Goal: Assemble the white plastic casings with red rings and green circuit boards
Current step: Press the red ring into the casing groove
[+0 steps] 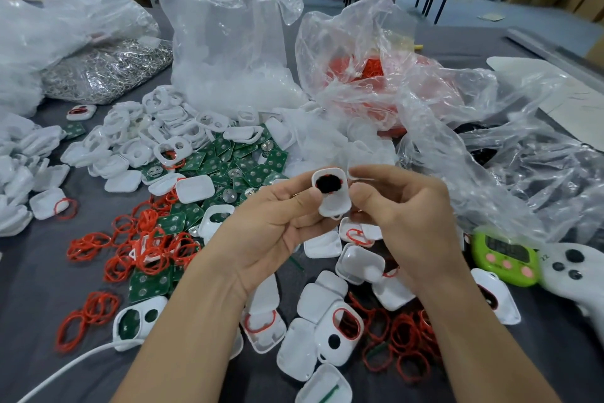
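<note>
My left hand (277, 223) pinches a white plastic casing (331, 193) above the table; a dark opening edged in red shows in its upper half. My right hand (402, 209) is beside it with fingers curled and fingertips at the casing's right edge. Loose white casings (153, 138) lie piled behind and in front (338, 335). Green circuit boards (242, 160) spread in the middle. Red rings (143, 249) are scattered left of my arms, and more red rings (405, 347) lie at the lower right.
Crumpled clear plastic bags (228, 43) stand behind the parts; one bag (369, 75) holds red rings. A bag of shiny metal pieces (108, 72) lies far left. A green timer (505, 254) and a white controller (575, 272) sit right. A white cable (75, 366) crosses the lower left.
</note>
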`<state>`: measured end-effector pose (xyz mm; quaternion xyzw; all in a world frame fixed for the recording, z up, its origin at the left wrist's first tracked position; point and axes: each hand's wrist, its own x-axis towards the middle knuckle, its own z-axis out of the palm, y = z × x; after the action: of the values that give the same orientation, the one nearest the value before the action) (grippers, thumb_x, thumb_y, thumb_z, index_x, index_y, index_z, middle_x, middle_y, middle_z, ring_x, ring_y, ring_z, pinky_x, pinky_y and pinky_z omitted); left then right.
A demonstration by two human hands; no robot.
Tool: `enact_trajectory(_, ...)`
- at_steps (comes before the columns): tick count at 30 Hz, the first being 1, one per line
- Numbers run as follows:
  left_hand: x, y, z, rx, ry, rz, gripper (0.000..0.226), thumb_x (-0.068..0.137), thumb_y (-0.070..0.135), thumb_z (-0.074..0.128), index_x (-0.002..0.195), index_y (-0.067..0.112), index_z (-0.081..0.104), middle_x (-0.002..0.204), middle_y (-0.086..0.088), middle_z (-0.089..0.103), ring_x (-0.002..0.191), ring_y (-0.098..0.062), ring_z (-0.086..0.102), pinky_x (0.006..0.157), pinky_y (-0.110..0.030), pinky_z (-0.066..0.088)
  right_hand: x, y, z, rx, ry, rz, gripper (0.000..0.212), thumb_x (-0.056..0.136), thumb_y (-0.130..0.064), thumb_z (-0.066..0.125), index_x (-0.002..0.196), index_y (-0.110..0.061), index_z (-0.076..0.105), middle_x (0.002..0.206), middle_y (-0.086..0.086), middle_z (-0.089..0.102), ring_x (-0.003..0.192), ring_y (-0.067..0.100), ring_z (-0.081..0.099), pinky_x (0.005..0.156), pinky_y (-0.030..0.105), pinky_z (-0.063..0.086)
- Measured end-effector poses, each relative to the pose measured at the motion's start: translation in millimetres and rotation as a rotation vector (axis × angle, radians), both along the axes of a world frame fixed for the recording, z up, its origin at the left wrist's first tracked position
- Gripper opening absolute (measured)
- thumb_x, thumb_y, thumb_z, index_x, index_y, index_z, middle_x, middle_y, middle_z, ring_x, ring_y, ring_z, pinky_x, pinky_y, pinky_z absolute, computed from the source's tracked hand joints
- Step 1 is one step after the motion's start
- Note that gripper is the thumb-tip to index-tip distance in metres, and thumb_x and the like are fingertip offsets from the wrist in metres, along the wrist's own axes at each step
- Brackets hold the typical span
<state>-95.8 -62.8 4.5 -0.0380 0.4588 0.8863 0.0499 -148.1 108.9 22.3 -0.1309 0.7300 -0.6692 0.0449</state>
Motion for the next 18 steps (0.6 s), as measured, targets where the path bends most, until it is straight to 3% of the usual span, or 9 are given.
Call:
enact_trajectory(3,-0.1,1.0,-0.1,-0.045,-0.021,0.024,0.032,0.087,0.013,0.064,0.116,0.012,0.078,0.105,-0.018,0.070,0.088,-0.017,0.071,0.079,-0.025,0.059,1.5,-0.4,1.9,0.027,-0.035,0.092,0.011,0.082,-0.020,0.081,0.092,-0.025,0.083,0.080,0.003,0.080,0.067,0.021,0.076,0.062,0.028,0.059)
enact_trajectory(5,0.2,1.5,-0.5,-0.086,-0.056,0.053,0.034,0.085,0.013,0.066,0.116,0.008,0.076,0.106,-0.023,0.057,0.094,-0.027,0.058,0.077,-0.025,0.060,3.1,-1.5,2.4,0.044,-0.043,0.123,0.012,0.078,-0.025,0.078,0.088,-0.031,0.082,0.075,0.004,0.079,0.061,0.021,0.074,0.058,0.026,0.058)
enact_trajectory(7,0.3,3.3,0.0,-0.117,-0.078,0.084,0.035,0.081,0.014,0.069,0.114,0.007,0.076,0.105,-0.021,0.051,0.090,-0.028,0.054,0.075,-0.024,0.062,3.9,-2.0,2.6,0.048,-0.056,0.132,0.012,0.077,-0.025,0.078,0.086,-0.033,0.082,0.072,0.005,0.078,0.059,0.020,0.074,0.056,0.024,0.056)
enact_trajectory(10,1.2,6.4,1.8,-0.159,-0.073,0.132,0.036,0.074,0.014,0.073,0.108,0.006,0.079,0.095,-0.016,0.066,0.070,-0.013,0.064,0.070,-0.021,0.062,3.2,-2.3,1.8,0.030,-0.090,0.132,0.012,0.076,-0.023,0.081,0.085,-0.030,0.082,0.072,0.006,0.078,0.058,0.021,0.074,0.055,0.024,0.056)
enact_trajectory(13,1.8,8.4,0.9,-0.184,-0.070,0.176,0.033,0.070,0.014,0.074,0.102,0.009,0.080,0.097,-0.012,0.078,0.079,-0.013,0.074,0.067,-0.020,0.061,1.4,-2.4,0.5,0.038,-0.118,0.110,0.015,0.069,-0.025,0.080,0.083,-0.029,0.082,0.071,0.007,0.077,0.056,0.020,0.072,0.054,0.023,0.054)
enact_trajectory(18,1.8,11.8,-0.1,-0.244,-0.073,0.219,0.038,0.067,0.015,0.077,0.104,0.008,0.080,0.105,-0.017,0.078,0.094,-0.025,0.073,0.085,-0.034,0.061,0.1,-1.4,-2.4,0.096,-0.093,0.048,0.012,0.070,-0.028,0.081,0.082,-0.031,0.082,0.069,0.002,0.077,0.054,0.016,0.071,0.053,0.023,0.053)
